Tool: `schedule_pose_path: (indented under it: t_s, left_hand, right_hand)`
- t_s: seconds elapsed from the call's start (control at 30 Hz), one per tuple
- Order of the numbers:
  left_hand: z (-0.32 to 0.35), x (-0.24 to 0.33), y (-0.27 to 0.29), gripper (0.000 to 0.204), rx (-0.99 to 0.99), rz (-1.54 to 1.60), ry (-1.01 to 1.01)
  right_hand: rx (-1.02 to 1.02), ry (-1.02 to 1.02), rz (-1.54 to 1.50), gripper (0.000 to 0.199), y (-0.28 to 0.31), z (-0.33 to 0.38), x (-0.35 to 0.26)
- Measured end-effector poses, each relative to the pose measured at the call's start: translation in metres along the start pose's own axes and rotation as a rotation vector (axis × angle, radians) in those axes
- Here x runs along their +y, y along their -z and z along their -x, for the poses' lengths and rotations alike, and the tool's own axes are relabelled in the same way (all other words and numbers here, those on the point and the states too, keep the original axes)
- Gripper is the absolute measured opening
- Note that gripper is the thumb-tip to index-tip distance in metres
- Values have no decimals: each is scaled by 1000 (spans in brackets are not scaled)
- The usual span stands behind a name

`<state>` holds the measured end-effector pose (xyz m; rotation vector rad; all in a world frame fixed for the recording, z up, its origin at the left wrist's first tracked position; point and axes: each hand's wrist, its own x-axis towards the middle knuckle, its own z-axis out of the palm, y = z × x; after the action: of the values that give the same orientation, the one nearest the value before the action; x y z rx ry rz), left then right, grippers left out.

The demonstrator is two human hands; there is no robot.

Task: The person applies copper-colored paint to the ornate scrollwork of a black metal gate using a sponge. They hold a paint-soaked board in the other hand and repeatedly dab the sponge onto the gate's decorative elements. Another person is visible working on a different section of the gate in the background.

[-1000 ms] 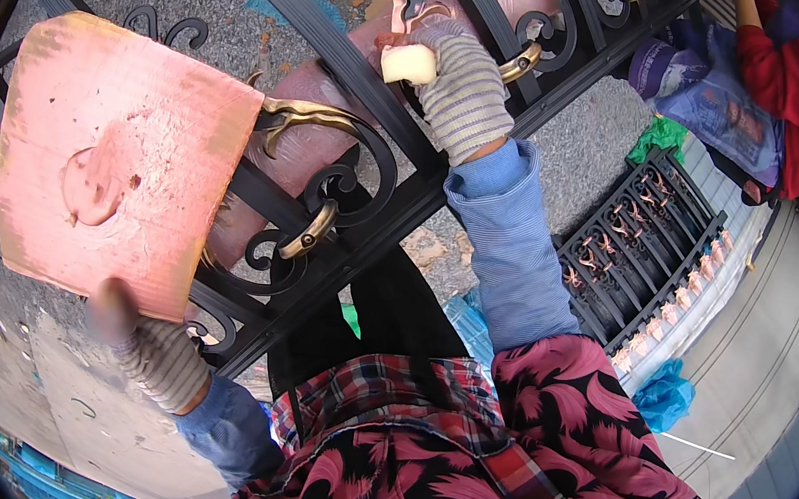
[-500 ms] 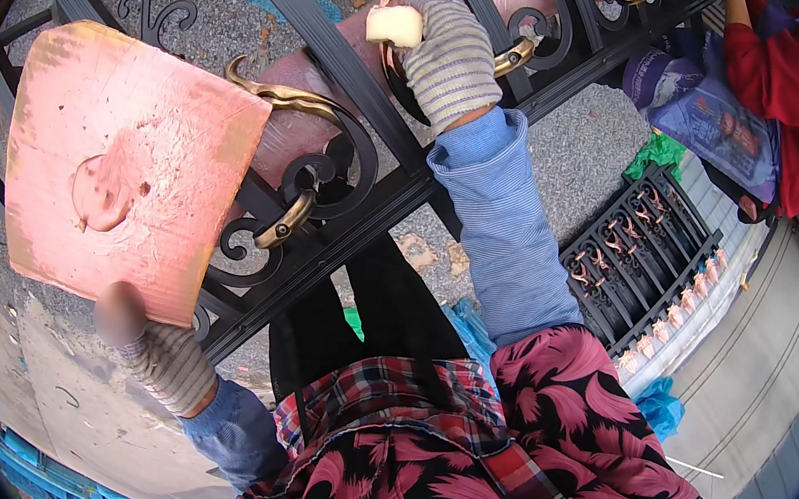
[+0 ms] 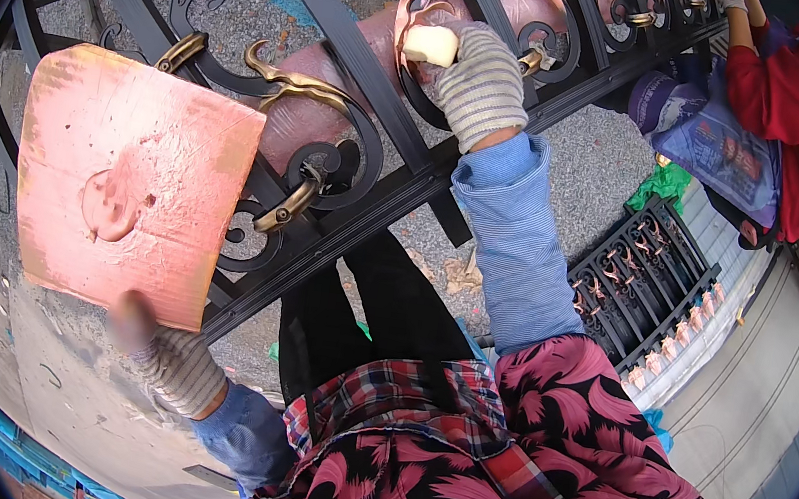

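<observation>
The person's gloved left hand (image 3: 171, 361) pinches the lower edge of a pink-coated board (image 3: 124, 233). The gloved right hand (image 3: 485, 84) pinches a cream sponge (image 3: 430, 45) against a coppery-pink leaf ornament (image 3: 404, 10) on the black railing (image 3: 362, 225). Between both hands, a gold collar (image 3: 287, 208) clasps the railing's scrolls (image 3: 315, 162).

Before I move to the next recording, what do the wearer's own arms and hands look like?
The right hand and left hand wear knit gloves striped grey and cream. Blue sleeves cover both forearms; the right one shows fine stripes and a folded cuff. Higher up, the right arm is in black fabric with pink feather-like shapes. The left thumb is blurred.
</observation>
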<state>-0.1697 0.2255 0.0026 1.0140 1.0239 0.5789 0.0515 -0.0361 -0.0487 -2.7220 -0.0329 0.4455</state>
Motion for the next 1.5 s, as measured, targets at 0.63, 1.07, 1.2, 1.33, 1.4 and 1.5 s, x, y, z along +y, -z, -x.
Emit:
schedule_pose_path:
  t_s: [0.63, 1.07, 1.2, 1.33, 1.4, 1.5]
  left_hand:
    - [-8, 3, 38, 41, 44, 178, 83]
    - [-11, 4, -11, 51, 67, 41, 161]
    - [-8, 9, -23, 52, 49, -17, 124]
    - [-21, 5, -17, 52, -3, -32, 178]
    - [-25, 7, -10, 53, 12, -47, 191]
    - [-19, 12, -6, 52, 32, -52, 207]
  right_hand:
    - [20, -74, -917, 40, -31, 64, -49]
    - [218, 63, 79, 27, -45, 9, -24]
    - [286, -59, 44, 30, -41, 15, -14]
    - [389, -77, 63, 29, -52, 2, -17]
    - [377, -53, 69, 24, -57, 3, -26]
    - [263, -98, 138, 26, -52, 24, -25]
